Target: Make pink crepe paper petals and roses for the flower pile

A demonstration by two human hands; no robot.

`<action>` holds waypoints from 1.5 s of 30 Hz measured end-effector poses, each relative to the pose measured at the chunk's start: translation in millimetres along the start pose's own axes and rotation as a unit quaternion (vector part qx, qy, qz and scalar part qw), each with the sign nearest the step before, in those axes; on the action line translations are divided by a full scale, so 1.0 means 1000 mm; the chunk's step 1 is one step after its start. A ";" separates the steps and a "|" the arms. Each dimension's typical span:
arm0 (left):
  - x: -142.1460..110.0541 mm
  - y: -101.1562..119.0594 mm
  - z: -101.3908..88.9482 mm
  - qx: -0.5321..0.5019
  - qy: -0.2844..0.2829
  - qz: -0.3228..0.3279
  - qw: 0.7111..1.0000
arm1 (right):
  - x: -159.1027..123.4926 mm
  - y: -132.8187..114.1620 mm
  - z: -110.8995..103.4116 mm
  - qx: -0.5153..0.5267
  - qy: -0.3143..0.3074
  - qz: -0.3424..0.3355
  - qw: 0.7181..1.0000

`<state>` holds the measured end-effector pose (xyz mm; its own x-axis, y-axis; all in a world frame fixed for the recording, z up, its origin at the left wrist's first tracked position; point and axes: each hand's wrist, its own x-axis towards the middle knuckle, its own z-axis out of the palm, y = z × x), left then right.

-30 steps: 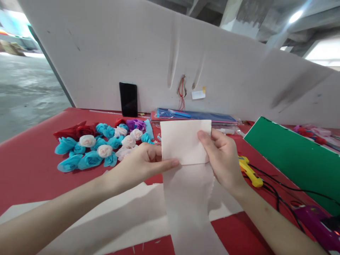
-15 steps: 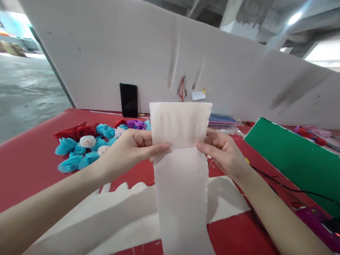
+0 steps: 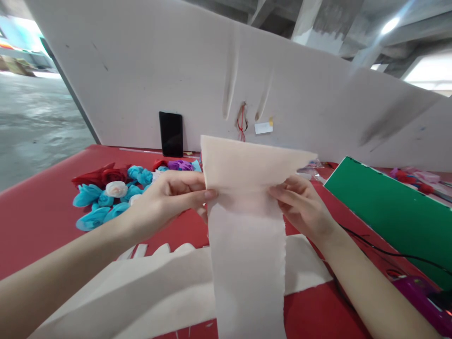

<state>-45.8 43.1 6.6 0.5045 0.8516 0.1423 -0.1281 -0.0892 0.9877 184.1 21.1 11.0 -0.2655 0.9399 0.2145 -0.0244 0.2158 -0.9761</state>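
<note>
A long strip of pale pink crepe paper (image 3: 247,254) hangs in front of me over the red table (image 3: 38,212). Its top part is folded forward into a flap. My left hand (image 3: 169,197) pinches the strip's left edge at the fold. My right hand (image 3: 300,202) pinches the right edge at the same height. Both hands are closed on the paper. The flap's upper right corner flares out to the right.
A heap of blue, white, red and purple paper flowers (image 3: 116,188) lies at the left. A black phone (image 3: 171,133) leans on the white board behind. A green sheet (image 3: 388,212) and black cable (image 3: 388,252) lie at the right, more pale paper (image 3: 158,282) below.
The folded flap has spread wider, its right corner stretched outwards. My hands have stayed at the fold, the right one shifting slightly right.
</note>
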 end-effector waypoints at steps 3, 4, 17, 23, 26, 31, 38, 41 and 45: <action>0.001 -0.001 0.001 -0.027 0.027 0.002 0.999 | 0.000 0.000 0.000 0.010 0.005 -0.017 1.000; 0.001 0.000 0.001 -0.030 0.031 0.003 0.999 | 0.000 0.000 -0.001 0.008 0.010 -0.027 1.000; 0.001 0.006 0.005 0.005 0.033 0.011 0.999 | -0.002 -0.004 -0.002 -0.061 0.018 -0.088 0.994; 0.002 0.006 0.002 0.017 0.029 -0.014 0.999 | -0.003 -0.002 -0.006 -0.069 -0.006 -0.085 0.994; 0.001 0.005 -0.001 0.038 0.033 -0.016 0.999 | -0.003 -0.004 -0.006 -0.084 -0.007 -0.082 0.993; 0.002 0.003 -0.002 0.043 0.040 -0.007 0.998 | -0.002 -0.005 0.000 -0.103 0.047 -0.088 0.990; 0.007 -0.010 0.004 -0.064 0.014 -0.043 0.997 | -0.003 -0.008 0.007 -0.216 0.098 -0.150 0.960; 0.005 -0.012 0.008 -0.033 -0.024 -0.066 0.997 | -0.004 -0.008 0.007 -0.268 0.127 -0.186 0.937; 0.002 -0.010 0.009 0.059 -0.028 -0.149 0.987 | -0.003 -0.007 0.007 -0.280 0.163 -0.204 0.924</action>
<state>-35.7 41.1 -2.4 0.5512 0.8198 -0.1553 0.1310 0.0988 0.9864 178.2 14.6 17.0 -0.0372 0.7606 0.6482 0.4680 0.5864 -0.6611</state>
